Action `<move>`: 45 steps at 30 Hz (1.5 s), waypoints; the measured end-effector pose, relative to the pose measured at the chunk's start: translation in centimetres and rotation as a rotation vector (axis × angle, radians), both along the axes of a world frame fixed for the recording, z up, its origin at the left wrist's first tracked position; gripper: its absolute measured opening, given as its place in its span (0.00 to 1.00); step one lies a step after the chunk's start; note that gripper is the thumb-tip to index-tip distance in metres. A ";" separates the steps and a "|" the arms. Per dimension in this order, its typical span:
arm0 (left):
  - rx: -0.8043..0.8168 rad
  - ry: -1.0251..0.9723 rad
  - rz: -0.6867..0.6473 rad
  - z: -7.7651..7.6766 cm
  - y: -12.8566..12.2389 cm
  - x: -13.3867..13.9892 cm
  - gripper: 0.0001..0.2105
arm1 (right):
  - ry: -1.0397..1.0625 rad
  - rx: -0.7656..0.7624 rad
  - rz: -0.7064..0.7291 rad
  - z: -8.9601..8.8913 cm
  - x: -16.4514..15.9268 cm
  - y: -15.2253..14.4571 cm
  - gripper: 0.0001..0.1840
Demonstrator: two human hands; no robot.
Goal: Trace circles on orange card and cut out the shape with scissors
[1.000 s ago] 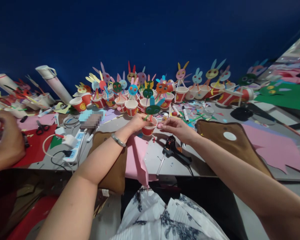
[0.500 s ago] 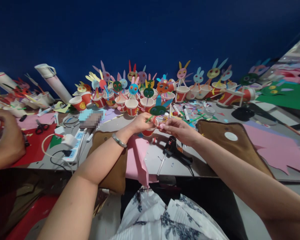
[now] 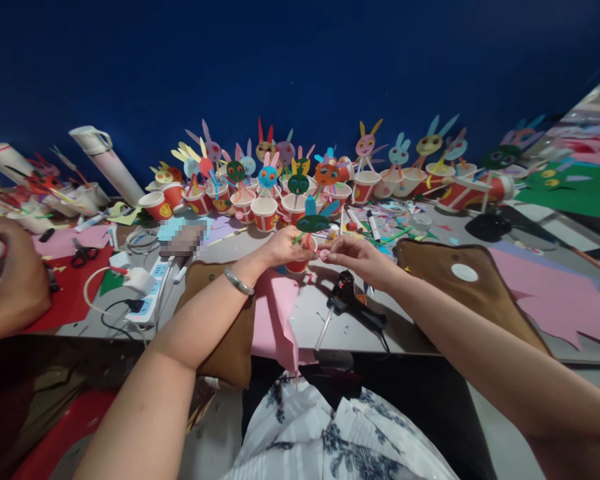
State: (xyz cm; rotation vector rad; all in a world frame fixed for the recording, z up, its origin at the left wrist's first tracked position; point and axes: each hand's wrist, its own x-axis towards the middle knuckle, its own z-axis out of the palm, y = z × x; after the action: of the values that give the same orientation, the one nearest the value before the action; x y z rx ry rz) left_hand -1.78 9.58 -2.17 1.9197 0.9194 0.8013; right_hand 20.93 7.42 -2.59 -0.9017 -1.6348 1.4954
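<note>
Two hands work close together over the table (image 3: 305, 327), nearly touching. L hand (image 3: 284, 247): fingers closed on a red-and-white paper cup (image 3: 297, 265) at its rim, just below a green rabbit head (image 3: 314, 223); whether they pinch the rabbit's strips too, can't tell. R hand (image 3: 355, 257): thumb & fingers pinching a small pink disc (image 3: 324, 255), just R of the cup.

Risks: disc is tiny & held by the fingertips, so a slight slip could drop it among the scraps. Cup might tip or crease if L squeezes hard, esp. w/ the head sitting high above it. Glue gun (image 3: 347, 307) lies just below R wrist; if hot (can't be seen), a lowered wrist could get burnt, & a snagged cord could drag it. Pink sheet (image 3: 275, 313) hangs past the table edge; a forearm brush might pull it off.

Count: 1 cup & 1 disc in hand, 1 glue gun, 2 brown padded bags (image 3: 460, 293), 1 white round patch (image 3: 464, 273), 1 power strip (image 3: 153, 293), 1 pr scissors (image 3: 84, 253), 1 handled flask (image 3: 115, 163). Behind: 12+ rabbit heads & approx. 10+ cups, overlapping, so no exact no. Far L: 1 co-worker's hand (image 3: 23, 280).
</note>
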 end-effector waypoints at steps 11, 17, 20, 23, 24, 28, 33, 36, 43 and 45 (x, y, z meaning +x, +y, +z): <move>-0.027 0.002 0.024 0.0 -0.2 -0.2 0.22 | -0.164 0.197 0.016 -0.4 0.0 1.0 0.22; -0.056 -0.022 0.023 0.0 -0.3 -0.1 0.22 | -0.252 0.268 -0.050 -0.5 -0.4 1.2 0.22; -0.050 -0.032 0.006 0.2 -0.2 -0.1 0.22 | -0.309 0.315 -0.077 -0.4 -0.4 1.3 0.19; -0.047 -0.037 -0.006 0.4 -0.2 -0.1 0.21 | -0.337 0.340 -0.086 -0.1 -0.6 1.2 0.14; -0.048 -0.036 -0.007 0.5 -0.2 -0.1 0.21 | -0.346 0.347 -0.090 0.0 -0.6 1.2 0.13; -0.039 -0.030 -0.002 0.3 -0.1 0.0 0.20 | -0.372 0.359 -0.110 0.3 -0.8 1.0 0.09; -0.041 -0.027 0.006 -0.2 0.1 -0.1 0.18 | -0.376 0.336 -0.112 0.6 -1.1 0.9 0.11; -0.038 -0.024 -0.008 -0.1 0.0 -0.2 0.17 | -0.380 0.321 -0.110 0.9 -1.3 0.9 0.14; -0.060 -0.019 0.011 0.3 -0.3 -0.1 0.17 | -0.390 0.329 -0.109 1.1 -1.4 0.7 0.18; -0.058 -0.028 0.016 0.2 -0.2 0.0 0.17 | -0.394 0.333 -0.101 1.3 -1.4 0.7 0.18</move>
State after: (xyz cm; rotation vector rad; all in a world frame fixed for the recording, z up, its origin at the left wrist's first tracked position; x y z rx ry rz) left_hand -1.82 9.36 -1.96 1.8490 0.9321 0.7997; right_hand 19.52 8.08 -1.33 -1.1156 -2.0107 0.9755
